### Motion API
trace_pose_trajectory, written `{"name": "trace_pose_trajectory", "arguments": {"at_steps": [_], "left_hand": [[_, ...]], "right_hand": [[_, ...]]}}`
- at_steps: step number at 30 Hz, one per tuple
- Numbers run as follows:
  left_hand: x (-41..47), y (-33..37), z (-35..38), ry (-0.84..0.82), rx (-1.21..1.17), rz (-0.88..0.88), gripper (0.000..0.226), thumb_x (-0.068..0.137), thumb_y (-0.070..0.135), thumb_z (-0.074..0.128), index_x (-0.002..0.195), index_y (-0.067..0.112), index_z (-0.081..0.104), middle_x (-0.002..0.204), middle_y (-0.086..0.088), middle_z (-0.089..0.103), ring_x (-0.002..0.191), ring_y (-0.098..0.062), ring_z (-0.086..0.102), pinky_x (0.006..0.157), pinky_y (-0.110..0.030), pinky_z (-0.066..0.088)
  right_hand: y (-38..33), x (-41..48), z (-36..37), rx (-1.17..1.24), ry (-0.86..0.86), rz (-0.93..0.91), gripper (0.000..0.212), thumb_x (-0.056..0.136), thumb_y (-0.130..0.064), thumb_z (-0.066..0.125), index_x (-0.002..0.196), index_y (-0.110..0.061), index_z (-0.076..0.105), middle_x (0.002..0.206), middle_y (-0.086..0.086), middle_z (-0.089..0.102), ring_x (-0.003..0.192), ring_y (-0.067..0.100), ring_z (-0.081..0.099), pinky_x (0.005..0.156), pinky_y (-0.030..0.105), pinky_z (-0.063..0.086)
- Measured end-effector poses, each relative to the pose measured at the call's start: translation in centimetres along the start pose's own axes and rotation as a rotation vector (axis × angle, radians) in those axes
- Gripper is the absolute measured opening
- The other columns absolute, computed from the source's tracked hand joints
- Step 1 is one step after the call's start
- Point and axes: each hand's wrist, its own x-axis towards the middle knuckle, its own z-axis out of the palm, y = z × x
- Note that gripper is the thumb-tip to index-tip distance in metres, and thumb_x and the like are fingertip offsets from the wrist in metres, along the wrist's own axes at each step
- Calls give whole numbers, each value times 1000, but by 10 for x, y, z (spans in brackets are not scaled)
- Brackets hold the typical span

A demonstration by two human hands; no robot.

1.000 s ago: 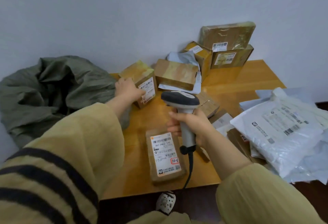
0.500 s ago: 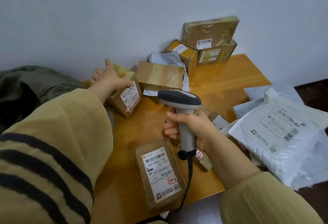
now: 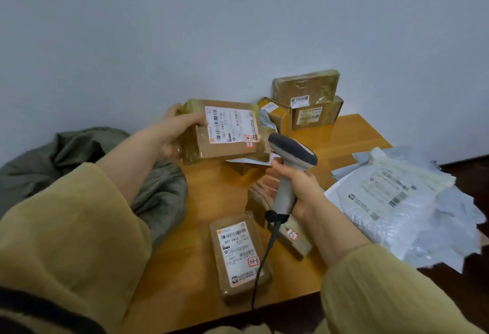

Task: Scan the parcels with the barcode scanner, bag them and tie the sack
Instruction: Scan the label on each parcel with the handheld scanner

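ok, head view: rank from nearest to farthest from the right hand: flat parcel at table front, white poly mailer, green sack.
From the right hand:
1. flat parcel, just below-left, at the table's front edge.
2. white poly mailer, to its right.
3. green sack, far left past the table edge.

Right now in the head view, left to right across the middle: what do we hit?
Green sack → left hand → the box it holds up → barcode scanner in the right hand → pile of white mailer bags.
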Motion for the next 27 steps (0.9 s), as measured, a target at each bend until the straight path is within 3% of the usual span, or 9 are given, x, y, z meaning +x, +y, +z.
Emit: {"name": "trace_pose_trajectory", "arguments": {"at_steps": [2, 4, 7, 10, 13, 15, 19, 23, 27], "left_hand": [[-18, -5, 14, -55, -84, 3, 72, 75, 28, 71, 138, 31, 36, 126, -7, 56, 100, -30, 59, 74, -52, 54], [-31, -12, 28, -114, -120, -12, 72, 73, 30, 73, 137, 29, 38, 125, -8, 56, 102, -34, 60, 74, -55, 54], [-50, -22, 45, -218, -119, -35, 72, 73, 28, 75, 136, 23, 40, 126, -8, 54, 103, -35, 58, 88, -59, 47], [-55, -29, 53, -334, -53, -17, 90, 55, 26, 87, 132, 23, 39, 123, -6, 58, 106, -26, 58, 85, -48, 45], [-64, -26, 62, -410, -58, 50, 71, 74, -4, 71, 123, 29, 32, 110, 1, 63, 99, -13, 58, 85, -27, 42], [-70, -22, 66, -451, -35, 107, 73, 73, -11, 67, 129, 26, 38, 111, -2, 66, 101, -13, 61, 72, -18, 50], [-79, -16, 72, -432, 19, 149, 52, 74, -7, 69, 114, 19, 49, 109, 0, 65, 106, -12, 58, 69, -12, 42], [-80, -15, 80, -441, 8, 209, 64, 77, 9, 71, 131, 25, 41, 118, 3, 61, 98, -4, 55, 70, -14, 36], [-81, -9, 82, -428, 29, 192, 21, 90, 30, 58, 106, 18, 62, 92, 4, 72, 78, -4, 67, 62, -13, 49]], "right_hand": [[-2, -5, -7, 47, 33, -54, 50, 74, -19, 79, 119, -9, 59, 95, 10, 67, 82, 24, 65, 62, 34, 56], [-3, -10, -15, 102, 44, -97, 58, 72, -21, 80, 124, -9, 56, 95, 8, 64, 88, 24, 63, 69, 37, 55], [-8, -20, -28, 202, 10, -125, 69, 64, -23, 84, 125, -10, 56, 107, 14, 63, 104, 33, 62, 85, 50, 55], [-14, -27, -39, 277, -61, -152, 74, 58, -23, 86, 124, -10, 57, 111, 18, 65, 107, 37, 63, 84, 55, 54], [-16, -33, -47, 276, -99, -196, 59, 64, -21, 78, 119, -13, 59, 102, 12, 66, 96, 31, 65, 73, 45, 57], [-19, -37, -48, 271, -108, -213, 56, 65, -22, 75, 118, -16, 59, 99, 8, 66, 88, 25, 65, 65, 40, 57], [-19, -38, -51, 270, -113, -225, 64, 60, -23, 77, 121, -18, 59, 101, 6, 66, 98, 28, 61, 84, 55, 52], [-19, -40, -48, 258, -55, -247, 78, 49, -29, 86, 121, -17, 59, 111, 12, 65, 111, 34, 59, 92, 62, 47], [-18, -39, -49, 280, -59, -245, 77, 53, -25, 87, 123, -17, 59, 120, 14, 65, 113, 34, 60, 90, 63, 48]]}}
